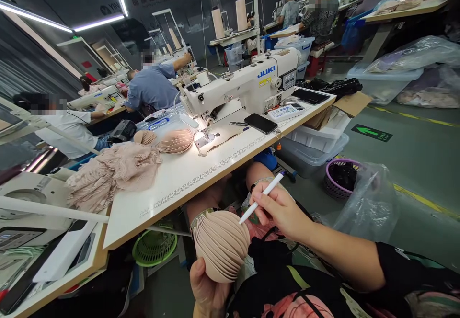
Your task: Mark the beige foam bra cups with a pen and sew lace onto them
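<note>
My left hand (208,289) grips a thick stack of beige bra cups (220,246) from below, held in my lap under the table edge. My right hand (282,210) holds a white pen (261,197) with its tip touching the top of that stack. On the white sewing table (168,188) lie another stack of beige cups (176,141), a single cup (144,137) and a heap of beige lace fabric (113,172). A white JUKI sewing machine (247,85) stands behind them with its lamp lit.
A black phone (260,123) and papers (285,112) lie by the machine. A green basket (154,247) sits under the table. Clear bins (316,141), a purple basket (341,178) and a plastic bag (366,205) stand at my right. Other people sew at benches behind.
</note>
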Tool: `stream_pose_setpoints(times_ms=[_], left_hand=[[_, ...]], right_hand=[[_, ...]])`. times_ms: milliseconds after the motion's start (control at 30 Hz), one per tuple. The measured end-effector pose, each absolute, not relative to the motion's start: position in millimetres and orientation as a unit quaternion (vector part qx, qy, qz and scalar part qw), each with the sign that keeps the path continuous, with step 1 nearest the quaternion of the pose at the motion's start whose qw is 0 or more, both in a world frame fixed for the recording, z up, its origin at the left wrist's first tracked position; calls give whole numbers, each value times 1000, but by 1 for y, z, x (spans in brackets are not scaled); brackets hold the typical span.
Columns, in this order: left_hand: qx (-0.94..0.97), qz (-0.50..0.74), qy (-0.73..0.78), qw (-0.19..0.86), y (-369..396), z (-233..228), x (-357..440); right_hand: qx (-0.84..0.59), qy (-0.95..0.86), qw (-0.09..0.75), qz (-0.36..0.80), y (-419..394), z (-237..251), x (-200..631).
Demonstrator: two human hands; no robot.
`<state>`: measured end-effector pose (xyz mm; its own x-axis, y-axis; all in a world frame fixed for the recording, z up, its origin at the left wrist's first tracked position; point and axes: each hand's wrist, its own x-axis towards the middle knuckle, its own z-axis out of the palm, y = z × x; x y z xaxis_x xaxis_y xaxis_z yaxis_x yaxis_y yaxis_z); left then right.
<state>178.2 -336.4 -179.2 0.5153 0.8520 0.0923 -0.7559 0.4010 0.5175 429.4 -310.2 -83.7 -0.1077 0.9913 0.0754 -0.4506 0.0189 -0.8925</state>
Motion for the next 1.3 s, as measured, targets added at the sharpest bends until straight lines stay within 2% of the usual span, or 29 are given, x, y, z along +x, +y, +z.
stream_pose_setpoints(times_ms=[200,400,633,1000,1300], left_hand=[[237,510,80,823,-337,-169,185],[234,512,50,825,-335,-170,189],[227,504,80,830,-332,-171,186],[218,507,89,829,-330,-163,191],[206,504,28,838,-331,-147,205]], right_hand=[[-322,-383,585,638,-310,-87,430],[-339,-426,560,624,-313,-85,431],[-324,-408,583,623,-311,-87,432],[-305,-404,560,656,-319,-88,429],[-304,-424,567,637,-320,-89,427]])
